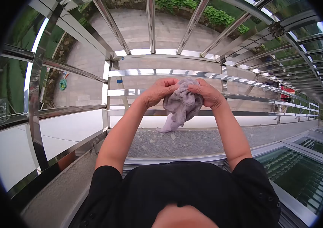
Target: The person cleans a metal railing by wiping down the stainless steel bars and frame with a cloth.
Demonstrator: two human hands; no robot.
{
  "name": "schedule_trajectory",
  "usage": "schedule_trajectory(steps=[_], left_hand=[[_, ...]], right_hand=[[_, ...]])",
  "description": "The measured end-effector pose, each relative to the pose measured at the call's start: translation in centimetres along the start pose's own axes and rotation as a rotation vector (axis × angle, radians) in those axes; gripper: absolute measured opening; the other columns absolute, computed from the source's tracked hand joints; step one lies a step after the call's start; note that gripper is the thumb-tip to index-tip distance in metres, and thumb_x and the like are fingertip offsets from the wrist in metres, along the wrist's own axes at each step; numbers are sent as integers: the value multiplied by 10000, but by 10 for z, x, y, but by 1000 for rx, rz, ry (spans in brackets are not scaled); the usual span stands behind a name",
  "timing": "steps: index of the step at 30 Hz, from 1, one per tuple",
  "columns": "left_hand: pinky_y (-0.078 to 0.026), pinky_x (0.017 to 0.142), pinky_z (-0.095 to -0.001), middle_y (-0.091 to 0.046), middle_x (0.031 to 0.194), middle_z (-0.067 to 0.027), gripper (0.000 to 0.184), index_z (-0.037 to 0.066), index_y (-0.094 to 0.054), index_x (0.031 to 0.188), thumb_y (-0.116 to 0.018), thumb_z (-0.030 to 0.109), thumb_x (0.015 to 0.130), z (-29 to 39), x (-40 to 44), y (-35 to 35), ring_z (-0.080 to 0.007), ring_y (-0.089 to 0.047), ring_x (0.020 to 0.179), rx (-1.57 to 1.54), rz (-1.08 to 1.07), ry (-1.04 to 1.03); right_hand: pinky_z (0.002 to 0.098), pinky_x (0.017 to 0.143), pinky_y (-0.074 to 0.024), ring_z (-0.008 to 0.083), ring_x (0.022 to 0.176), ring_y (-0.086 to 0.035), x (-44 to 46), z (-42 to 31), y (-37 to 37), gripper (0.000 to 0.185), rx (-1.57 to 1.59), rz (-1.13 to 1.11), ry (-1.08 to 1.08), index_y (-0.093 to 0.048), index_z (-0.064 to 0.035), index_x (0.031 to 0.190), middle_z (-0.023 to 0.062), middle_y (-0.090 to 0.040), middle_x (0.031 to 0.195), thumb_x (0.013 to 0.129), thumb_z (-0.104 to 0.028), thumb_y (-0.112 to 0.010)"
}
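Between my two hands hangs a bunched, greyish-purple cloth [184, 102], held in front of the metal railing bars. My left hand [161, 91] grips its upper left side, with thumb and fingers pinched on the fabric. On the other side, my right hand [208, 94] has its thumb pressed on the top of the cloth, while the other fingers are partly hidden behind it. A loose end of the cloth droops down to the left, over the edge of the stone ledge [191, 146].
Shiny metal bars [161, 72] form a cage beyond the ledge. Through them, paved ground [138, 34] shows far below, with green plants [214, 15] alongside. A sliding window [298, 171] lies at the right, and a white panel [66, 129] at the left.
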State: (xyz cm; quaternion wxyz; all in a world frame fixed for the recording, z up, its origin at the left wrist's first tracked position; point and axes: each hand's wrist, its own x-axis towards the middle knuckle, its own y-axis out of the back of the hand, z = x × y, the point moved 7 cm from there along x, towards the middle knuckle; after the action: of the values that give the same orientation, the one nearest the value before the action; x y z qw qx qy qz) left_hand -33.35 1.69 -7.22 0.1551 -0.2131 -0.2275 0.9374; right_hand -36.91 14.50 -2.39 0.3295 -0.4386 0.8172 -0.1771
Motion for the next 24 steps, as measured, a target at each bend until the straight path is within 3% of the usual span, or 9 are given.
schedule_trajectory(steps=[2,6,9,10,13,14,17,20,24], left_hand=[[-435,669,-203,-577,859,63,214,102,-586,914,-747,211,827,4,3,15,-37,-520,770,60,134,15],[-420,693,-178,-538,852,56,353,115,-608,1033,-800,63,742,21,20,33,-49,-508,784,146,216,-61],[-429,745,-200,-537,859,42,521,128,-585,1209,-814,132,741,40,34,37,-70,-518,809,239,111,23],[-441,759,-228,-590,905,1,621,67,-527,1309,-801,153,759,41,40,45,-96,-537,837,306,138,73],[-443,774,-253,-625,938,-26,566,14,-585,1215,-815,229,745,38,60,74,-106,-553,856,526,312,244],[-448,766,-259,-647,947,-44,475,-16,-639,1101,-806,258,751,38,66,71,-106,-563,851,516,162,295],[-448,733,-255,-648,913,-27,363,-14,-669,1029,-782,222,777,46,81,93,-98,-558,823,926,250,398],[-431,685,-239,-623,836,-7,272,-3,-650,966,-754,186,800,55,93,100,-87,-534,765,679,334,184],[-414,660,-219,-594,793,1,207,28,-637,934,-701,151,780,56,112,118,-101,-504,711,516,592,-39]], right_hand=[[248,802,-508,120,906,-622,0,16,31,338,-2,95,-61,-605,18,1152,71,-657,1032,910,-216,-630],[257,805,-489,130,892,-614,1,39,65,321,-290,247,-44,-631,1,1134,54,-650,1004,894,-211,-649],[272,813,-476,149,897,-605,6,26,95,283,-765,543,411,-650,-33,1118,39,-642,985,884,-192,-647],[281,802,-464,157,898,-600,6,21,101,235,-759,601,455,-665,-52,1077,49,-636,982,877,-173,-639],[278,757,-463,148,853,-594,3,-4,95,206,-1131,786,715,-667,-36,1037,52,-631,955,884,-168,-629],[271,722,-460,147,813,-592,13,4,109,201,-809,777,668,-660,-22,993,62,-636,907,875,-182,-638],[273,698,-461,158,772,-594,36,25,121,240,-489,735,463,-648,-16,995,77,-643,855,852,-208,-660],[287,690,-464,162,759,-598,52,44,131,276,-558,605,281,-647,-10,966,91,-651,801,827,-246,-686],[346,690,-474,240,743,-624,65,43,132,341,-610,696,360,-658,-18,918,132,-655,786,842,-351,-643]])
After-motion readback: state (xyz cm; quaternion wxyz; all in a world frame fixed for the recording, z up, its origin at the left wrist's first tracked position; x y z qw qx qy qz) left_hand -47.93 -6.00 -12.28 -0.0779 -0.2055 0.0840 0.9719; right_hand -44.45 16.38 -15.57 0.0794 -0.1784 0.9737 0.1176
